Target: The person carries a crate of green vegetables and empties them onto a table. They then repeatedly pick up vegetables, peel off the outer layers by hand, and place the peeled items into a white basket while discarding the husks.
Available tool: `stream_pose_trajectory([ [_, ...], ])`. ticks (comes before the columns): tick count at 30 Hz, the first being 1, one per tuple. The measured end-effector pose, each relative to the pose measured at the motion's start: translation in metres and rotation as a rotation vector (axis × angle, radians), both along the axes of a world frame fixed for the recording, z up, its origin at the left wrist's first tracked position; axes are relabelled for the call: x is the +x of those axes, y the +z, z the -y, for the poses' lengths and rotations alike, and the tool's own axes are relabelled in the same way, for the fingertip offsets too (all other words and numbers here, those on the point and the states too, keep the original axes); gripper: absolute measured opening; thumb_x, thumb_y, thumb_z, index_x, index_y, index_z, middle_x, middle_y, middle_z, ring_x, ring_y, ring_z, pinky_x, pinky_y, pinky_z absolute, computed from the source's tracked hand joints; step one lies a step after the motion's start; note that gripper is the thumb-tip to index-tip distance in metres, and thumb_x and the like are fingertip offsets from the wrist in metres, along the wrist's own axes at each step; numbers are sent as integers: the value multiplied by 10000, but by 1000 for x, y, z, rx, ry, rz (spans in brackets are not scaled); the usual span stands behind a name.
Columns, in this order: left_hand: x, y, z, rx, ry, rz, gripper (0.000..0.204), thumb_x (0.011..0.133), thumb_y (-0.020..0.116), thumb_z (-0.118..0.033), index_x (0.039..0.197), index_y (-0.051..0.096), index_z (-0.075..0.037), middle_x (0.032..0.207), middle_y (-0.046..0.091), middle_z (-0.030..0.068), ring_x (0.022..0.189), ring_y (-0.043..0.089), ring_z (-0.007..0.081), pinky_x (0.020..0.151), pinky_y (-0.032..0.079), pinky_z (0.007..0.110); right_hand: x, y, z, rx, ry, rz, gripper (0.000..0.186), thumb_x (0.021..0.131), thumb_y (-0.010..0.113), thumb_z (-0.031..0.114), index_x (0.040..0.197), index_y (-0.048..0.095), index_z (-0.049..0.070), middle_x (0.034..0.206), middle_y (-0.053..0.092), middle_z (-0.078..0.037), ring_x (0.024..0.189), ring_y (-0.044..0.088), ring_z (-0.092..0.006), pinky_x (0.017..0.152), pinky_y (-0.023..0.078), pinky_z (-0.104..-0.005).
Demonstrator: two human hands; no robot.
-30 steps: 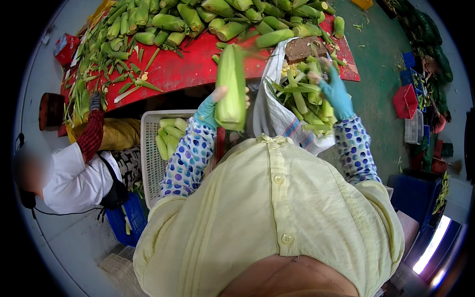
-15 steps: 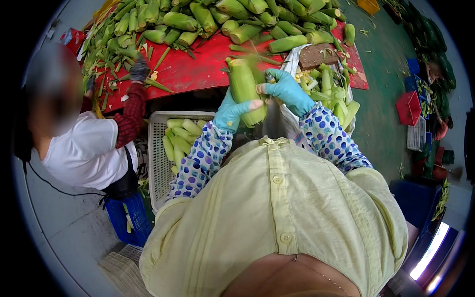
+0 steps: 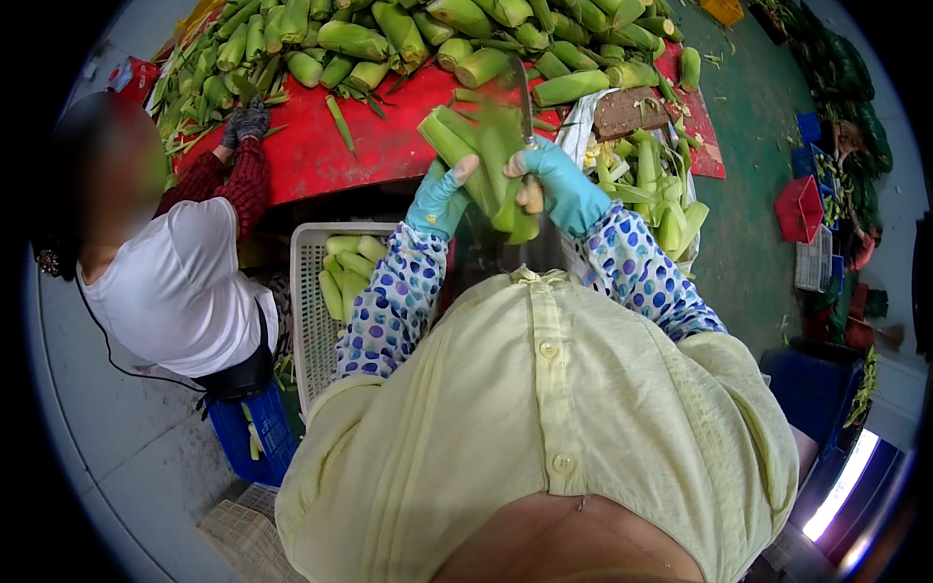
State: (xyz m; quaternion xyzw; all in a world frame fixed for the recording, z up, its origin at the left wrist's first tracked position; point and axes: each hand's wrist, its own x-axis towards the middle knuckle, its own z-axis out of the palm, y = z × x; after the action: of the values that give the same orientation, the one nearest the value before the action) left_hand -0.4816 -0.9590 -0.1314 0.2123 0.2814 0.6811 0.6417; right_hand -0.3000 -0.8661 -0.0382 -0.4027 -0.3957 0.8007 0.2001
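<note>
My left hand (image 3: 439, 201), in a turquoise glove with bare fingertips, is closed round the lower left side of a green corn ear (image 3: 455, 144) held tilted in front of my chest. My right hand (image 3: 564, 187), gloved the same way, grips a knife (image 3: 526, 109) by its handle, blade pointing up and away. A loosened strip of husk (image 3: 501, 146) hangs beside the ear, between it and the knife; its upper end is blurred. The right fingers also meet this husk, though how firmly they pinch it is hidden.
A red table (image 3: 321, 155) bears a heap of unhusked corn (image 3: 355, 41). Below my left forearm, a white crate (image 3: 303, 282) holds peeled ears. Husks fill a white sack (image 3: 575, 131) beside a brown block (image 3: 627, 111). A co-worker (image 3: 185, 282) handles corn at left.
The corn ear has tilted left, and a husk strip now stands apart from it. The knife blade has come into clear view. The co-worker's hands have moved farther over the table, toward the heap.
</note>
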Motion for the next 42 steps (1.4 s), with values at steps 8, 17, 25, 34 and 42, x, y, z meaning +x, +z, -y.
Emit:
stream_pose_trajectory([
  [8,13,31,-4,-161,-58,-280,623,897,823,-229,1411,517,-57,1267,655,84,1134,671,229,967,576,417,26,26,-16,198,-84,226,517,827,716,74,1306,534,5,850,674,-84,476,574,-145,391,424,-283],
  [17,57,64,-17,15,140,-730,737,664,969,-47,1270,552,1,1131,691,102,994,715,215,836,632,377,31,22,8,476,-12,103,764,807,907,234,1406,504,-19,1083,684,-121,754,704,-157,654,589,-269],
  [25,87,92,-15,59,110,-1054,725,636,996,-167,1208,586,5,1101,709,109,945,726,215,828,617,371,67,16,3,476,45,124,575,874,773,132,1378,533,-3,1032,694,-106,850,704,-150,656,581,-266],
  [34,107,81,-14,85,16,-913,722,710,971,-246,1263,580,3,1157,700,104,1042,699,202,904,582,354,99,-10,0,434,-104,80,301,876,703,89,1165,646,29,889,671,-47,649,631,-129,544,514,-261],
  [42,100,48,-17,-61,-155,-128,681,854,861,-178,1415,512,-13,1317,638,97,1206,629,207,1025,528,365,112,19,10,124,-286,-11,265,824,709,61,1049,569,51,822,670,-82,479,570,-154,423,428,-280],
])
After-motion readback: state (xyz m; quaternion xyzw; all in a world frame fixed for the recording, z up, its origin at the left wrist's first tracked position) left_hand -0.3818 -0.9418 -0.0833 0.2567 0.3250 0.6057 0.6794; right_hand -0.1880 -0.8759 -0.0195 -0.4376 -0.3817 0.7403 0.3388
